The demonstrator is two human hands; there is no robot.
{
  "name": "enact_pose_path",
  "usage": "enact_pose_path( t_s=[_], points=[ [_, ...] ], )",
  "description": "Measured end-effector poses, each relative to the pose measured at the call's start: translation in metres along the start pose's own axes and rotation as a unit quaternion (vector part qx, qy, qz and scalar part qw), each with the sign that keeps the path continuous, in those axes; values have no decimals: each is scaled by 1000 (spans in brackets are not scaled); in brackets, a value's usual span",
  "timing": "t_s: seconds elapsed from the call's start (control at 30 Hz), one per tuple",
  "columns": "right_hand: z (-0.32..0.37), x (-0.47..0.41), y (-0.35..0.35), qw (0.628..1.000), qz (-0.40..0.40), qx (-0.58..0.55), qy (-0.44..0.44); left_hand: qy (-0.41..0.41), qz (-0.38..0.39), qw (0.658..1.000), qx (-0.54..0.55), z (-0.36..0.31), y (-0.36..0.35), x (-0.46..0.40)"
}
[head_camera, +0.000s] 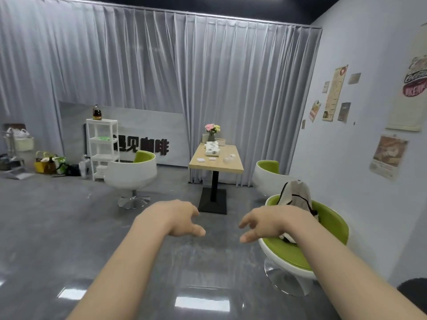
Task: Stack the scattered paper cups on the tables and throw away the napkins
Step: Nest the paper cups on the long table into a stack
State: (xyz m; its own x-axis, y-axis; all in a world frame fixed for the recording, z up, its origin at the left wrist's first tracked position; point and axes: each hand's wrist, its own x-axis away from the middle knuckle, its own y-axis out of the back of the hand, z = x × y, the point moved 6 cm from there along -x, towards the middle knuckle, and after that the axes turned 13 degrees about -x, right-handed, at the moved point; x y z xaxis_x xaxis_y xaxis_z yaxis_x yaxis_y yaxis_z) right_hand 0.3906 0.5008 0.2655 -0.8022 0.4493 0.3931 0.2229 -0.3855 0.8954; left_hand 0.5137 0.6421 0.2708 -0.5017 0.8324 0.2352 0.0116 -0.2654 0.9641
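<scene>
Pretty much nothing done yet: our left hand [178, 219] and right hand [269, 224] hang loose and empty, well short of the worktop [233, 166], where paper cups [212, 150] and napkins [200, 160] sit scattered.

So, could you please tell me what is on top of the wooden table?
On the wooden table stand a vase of flowers, some lying paper cups and small white napkins. Anything behind the vase is hidden.

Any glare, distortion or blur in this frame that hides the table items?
Head view: ceiling lights glare on the glossy floor; wide-angle lens bends the curtain top; small items on the table are too soft to identify; both hands sharp.
</scene>
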Motion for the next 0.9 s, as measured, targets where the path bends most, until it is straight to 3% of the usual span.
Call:
enact_pose_path(
  t_s=[0.5,0.67,0.9],
  points=[
    [-37,-303,128,1000,3,9,29,38,2,999,36,105,46,-285],
    [-16,-411,157,997,40,28,63,66,47,995,65,159,33,-366],
    [25,-558,187,993,55,44,99,81,43,994,61,255,31,-491]
  ],
)
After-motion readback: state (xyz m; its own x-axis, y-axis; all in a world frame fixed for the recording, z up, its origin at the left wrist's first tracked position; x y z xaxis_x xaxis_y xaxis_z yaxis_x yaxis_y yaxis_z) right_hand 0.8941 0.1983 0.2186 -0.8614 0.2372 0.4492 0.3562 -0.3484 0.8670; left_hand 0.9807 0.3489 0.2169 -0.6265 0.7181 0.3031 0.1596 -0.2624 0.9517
